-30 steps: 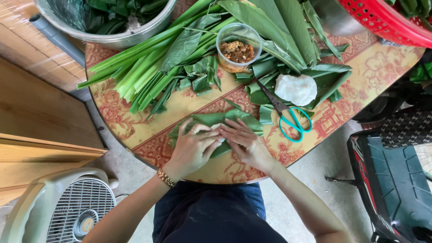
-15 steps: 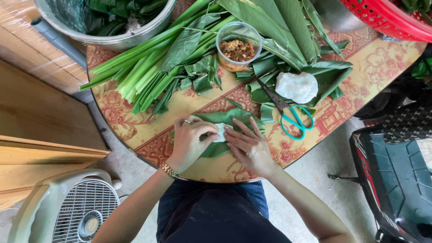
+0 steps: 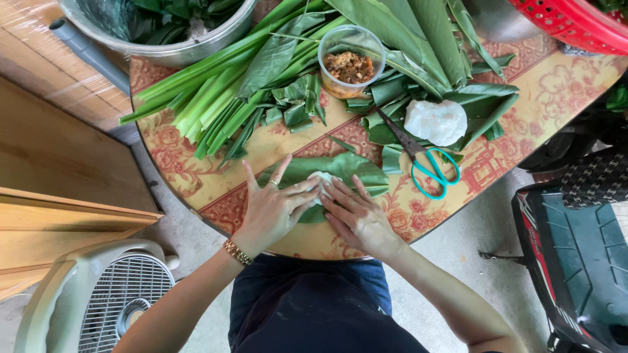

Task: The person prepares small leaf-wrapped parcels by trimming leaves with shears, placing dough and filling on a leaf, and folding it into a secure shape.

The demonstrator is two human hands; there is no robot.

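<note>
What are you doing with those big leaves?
A person presses both hands, left hand and right hand, on a green leaf lying on the patterned table, with a bit of white dough showing between the fingertips. Farther back are scissors, a larger white lump, a tub of brown filling and piles of long leaves.
</note>
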